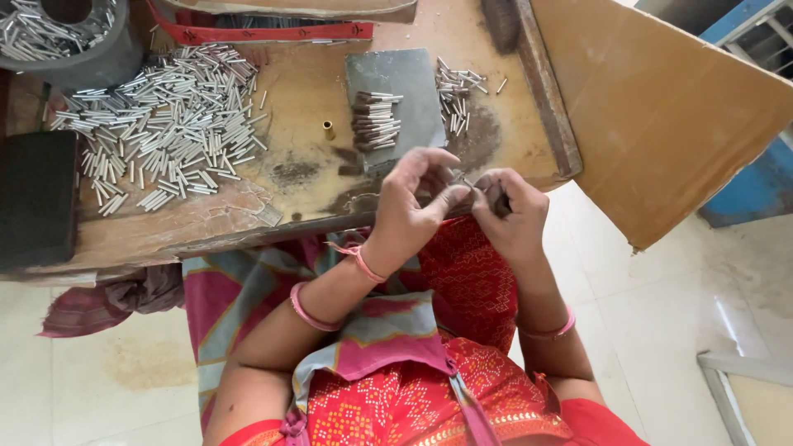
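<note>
Head view, looking down on a seated person at the near edge of a worn wooden workbench [314, 91]. The left hand [413, 206] and the right hand [510, 213] meet just in front of the bench edge, fingertips together on a small metal pin [464, 179] — a thin silvery piece pinched between the left thumb and forefinger and met by the right thumb and forefinger. The remaining fingers of both hands are curled inward, not spread; whether the right palm holds further pieces cannot be told. Just beyond the hands lies a grey metal plate [396, 70] on the bench, bearing a short stack of dark rods [376, 121] laid side by side. To the right of the plate sits a small cluster of silvery pins [458, 91]; to its left, well apart, a single brass sleeve [329, 130] stands upright. Farther left a broad heap of silvery tubes [169, 124] spreads across the bench, and a round grey container [91, 54] at the far left corner holds more of them. A dark block [37, 198] rests at the left edge — a brown cardboard sheet [661, 107] leans at the right.
</note>
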